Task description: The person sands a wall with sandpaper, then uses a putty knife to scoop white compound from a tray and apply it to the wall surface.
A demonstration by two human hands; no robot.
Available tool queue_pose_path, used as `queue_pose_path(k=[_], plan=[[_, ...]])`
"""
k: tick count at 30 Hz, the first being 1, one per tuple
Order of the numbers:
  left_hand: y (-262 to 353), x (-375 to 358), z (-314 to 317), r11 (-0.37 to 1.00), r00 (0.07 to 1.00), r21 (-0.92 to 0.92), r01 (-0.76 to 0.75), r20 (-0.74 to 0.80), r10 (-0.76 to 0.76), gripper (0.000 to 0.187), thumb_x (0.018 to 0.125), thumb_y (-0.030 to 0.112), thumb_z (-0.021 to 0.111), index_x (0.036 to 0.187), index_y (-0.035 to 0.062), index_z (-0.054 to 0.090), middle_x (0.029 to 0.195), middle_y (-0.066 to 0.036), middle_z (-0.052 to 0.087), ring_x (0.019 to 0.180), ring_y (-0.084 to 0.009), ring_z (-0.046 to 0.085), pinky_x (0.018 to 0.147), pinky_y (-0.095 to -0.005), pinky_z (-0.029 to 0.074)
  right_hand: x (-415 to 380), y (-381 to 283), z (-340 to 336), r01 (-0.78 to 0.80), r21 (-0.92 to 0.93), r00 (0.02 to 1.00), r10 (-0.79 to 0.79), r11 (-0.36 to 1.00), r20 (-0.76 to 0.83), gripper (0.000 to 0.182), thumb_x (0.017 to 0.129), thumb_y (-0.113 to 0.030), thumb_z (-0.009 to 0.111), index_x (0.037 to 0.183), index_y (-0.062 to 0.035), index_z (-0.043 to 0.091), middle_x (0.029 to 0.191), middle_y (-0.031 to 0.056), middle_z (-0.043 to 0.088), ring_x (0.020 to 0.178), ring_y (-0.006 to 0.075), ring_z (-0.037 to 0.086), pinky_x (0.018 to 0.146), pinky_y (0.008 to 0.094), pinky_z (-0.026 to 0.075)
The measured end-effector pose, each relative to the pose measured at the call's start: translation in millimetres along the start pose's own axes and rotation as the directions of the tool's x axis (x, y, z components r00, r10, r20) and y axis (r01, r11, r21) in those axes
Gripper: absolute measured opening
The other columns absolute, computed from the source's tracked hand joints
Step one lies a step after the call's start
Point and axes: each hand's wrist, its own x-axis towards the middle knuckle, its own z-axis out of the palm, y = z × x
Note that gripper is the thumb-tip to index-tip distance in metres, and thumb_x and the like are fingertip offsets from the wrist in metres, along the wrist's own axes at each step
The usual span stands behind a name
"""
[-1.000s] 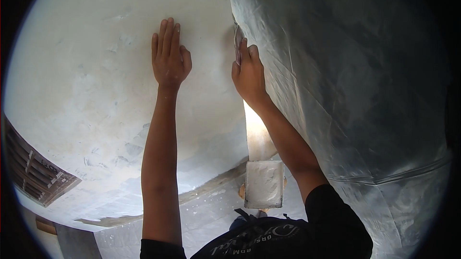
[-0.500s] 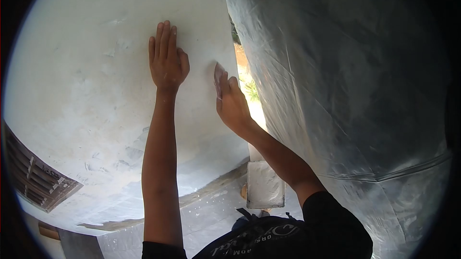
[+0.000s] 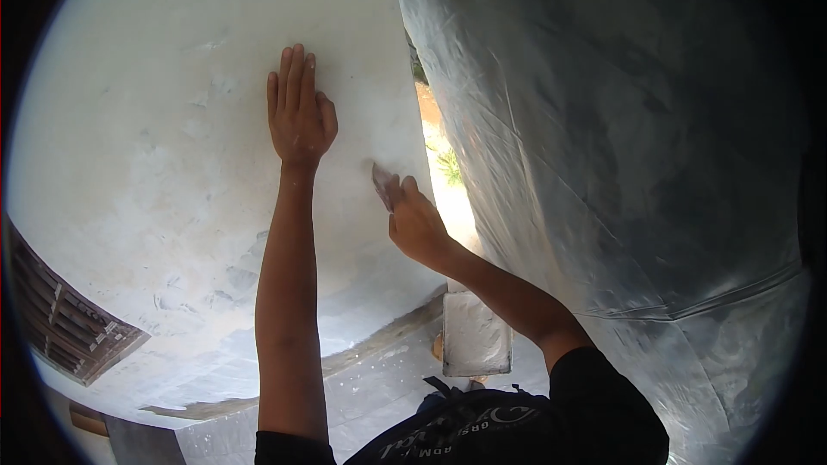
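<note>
My left hand (image 3: pixel 301 124) lies flat on the pale plastered wall (image 3: pixel 198 206), its fingers stretched upward. Lower and to the right, near the wall's edge, my right hand (image 3: pixel 419 222) is closed around a thin, flat scraper (image 3: pixel 386 187). The scraper's grey-brown blade points up and left and seems to meet the wall; its handle is hidden in my grip. Faint scuffs and patches of filler mark the wall's surface.
Clear plastic sheeting (image 3: pixel 620 163) hangs along the right, leaving a bright gap beside the wall. Below stands a rectangular block-like object with a whitish top (image 3: pixel 477 333). A brown louvred vent (image 3: pixel 69 318) sits at lower left, above a grey floor (image 3: pixel 345 396).
My right hand has slid down the wall with the scraper, and the blade now tilts more to the left. My left hand stays in place.
</note>
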Motion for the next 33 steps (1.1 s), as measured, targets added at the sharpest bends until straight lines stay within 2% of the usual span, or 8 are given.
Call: queue_pose_path(k=[2, 3, 5, 8, 10, 12, 26, 33], plan=[[0, -1, -1, 1.000, 1.000, 0.001, 0.008, 0.004, -0.008, 0.050, 0.084, 0.005, 0.047, 0.133, -0.0005, 0.058, 0.146, -0.015, 0.053, 0.142, -0.0290, 0.044, 0.116, -0.0506, 0.033, 0, 12, -7, 0.036, 0.082, 0.999, -0.038, 0.996, 0.026, 0.047, 0.085, 0.000, 0.056, 0.126, 0.0207, 0.044, 0.106, 0.0284, 0.053, 0.085, 0.0362, 0.066, 0.073, 0.0428, 0.059], [1, -2, -2, 1.000, 1.000, 0.001, 0.006, 0.007, -0.006, 0.050, 0.084, 0.004, 0.047, 0.132, -0.0006, 0.058, 0.146, -0.015, 0.053, 0.142, -0.0291, 0.045, 0.116, -0.0507, 0.033, 5, 18, -14, -0.150, 0.251, 0.983, 0.118, 0.956, 0.138, 0.040, 0.086, -0.001, 0.054, 0.120, 0.0193, 0.047, 0.101, 0.0277, 0.055, 0.083, 0.0353, 0.067, 0.070, 0.0422, 0.059], [0, -1, -1, 1.000, 1.000, 0.004, 0.003, 0.005, -0.003, 0.049, 0.084, 0.004, 0.048, 0.132, -0.0006, 0.059, 0.146, -0.015, 0.053, 0.142, -0.0291, 0.045, 0.116, -0.0507, 0.033, 19, 16, -38, -0.387, 0.544, 0.920, 0.277, 0.745, 0.275, 0.023, 0.087, -0.002, 0.051, 0.105, 0.0135, 0.052, 0.084, 0.0228, 0.061, 0.081, 0.0302, 0.070, 0.062, 0.0396, 0.060], [-2, -2, 1, 1.000, 1.000, -0.014, 0.009, 0.025, -0.009, 0.053, 0.084, 0.003, 0.047, 0.136, -0.0011, 0.054, 0.150, -0.015, 0.050, 0.144, -0.0297, 0.041, 0.117, -0.0525, 0.031, 30, 27, -51, -0.388, 0.763, 0.921, 0.261, 0.517, 0.291, 0.027, 0.088, -0.002, 0.053, 0.112, 0.0109, 0.055, 0.087, 0.0120, 0.062, 0.080, 0.0191, 0.067, 0.065, 0.0349, 0.064], [-1, -3, 1, 1.000, 1.000, -0.026, 0.008, 0.021, -0.008, 0.053, 0.084, 0.003, 0.046, 0.137, -0.0011, 0.054, 0.150, -0.015, 0.049, 0.144, -0.0294, 0.041, 0.117, -0.0525, 0.031, 30, 25, -64, -0.396, 0.787, 0.916, 0.258, 0.472, 0.307, 0.028, 0.090, -0.001, 0.055, 0.116, 0.0085, 0.057, 0.091, 0.0099, 0.064, 0.080, 0.0164, 0.065, 0.066, 0.0344, 0.064], [-1, -3, 1, 1.000, 1.000, -0.023, 0.011, 0.023, -0.011, 0.053, 0.084, 0.004, 0.046, 0.137, -0.0011, 0.054, 0.150, -0.015, 0.050, 0.144, -0.0293, 0.041, 0.117, -0.0524, 0.031, 30, 25, -72, -0.338, 0.819, 0.927, 0.314, 0.463, 0.205, 0.029, 0.091, -0.001, 0.060, 0.118, 0.0091, 0.061, 0.104, 0.0154, 0.068, 0.087, 0.0181, 0.068, 0.068, 0.0343, 0.063], [-4, -4, -1, 0.997, 1.000, -0.082, -0.003, -0.006, 0.002, 0.047, 0.084, 0.005, 0.049, 0.130, -0.0019, 0.060, 0.144, -0.016, 0.055, 0.140, -0.0304, 0.046, 0.113, -0.0523, 0.036, 11, 21, -68, -0.272, 0.877, 0.889, 0.452, 0.397, 0.071, 0.023, 0.093, -0.004, 0.059, 0.114, 0.0037, 0.066, 0.104, 0.0126, 0.070, 0.088, 0.0207, 0.071, 0.069, 0.0339, 0.063], [-3, -25, -1, 0.953, 1.000, -0.302, 0.026, -0.008, -0.030, 0.048, 0.086, 0.006, 0.049, 0.132, -0.0048, 0.057, 0.145, -0.020, 0.053, 0.142, -0.0338, 0.044, 0.116, -0.0543, 0.031, 8, 2, -52, -0.213, 0.883, 0.828, 0.558, 0.419, -0.065, 0.018, 0.093, -0.004, 0.059, 0.107, 0.0034, 0.068, 0.098, 0.0112, 0.071, 0.083, 0.0174, 0.069, 0.066, 0.0327, 0.059]])
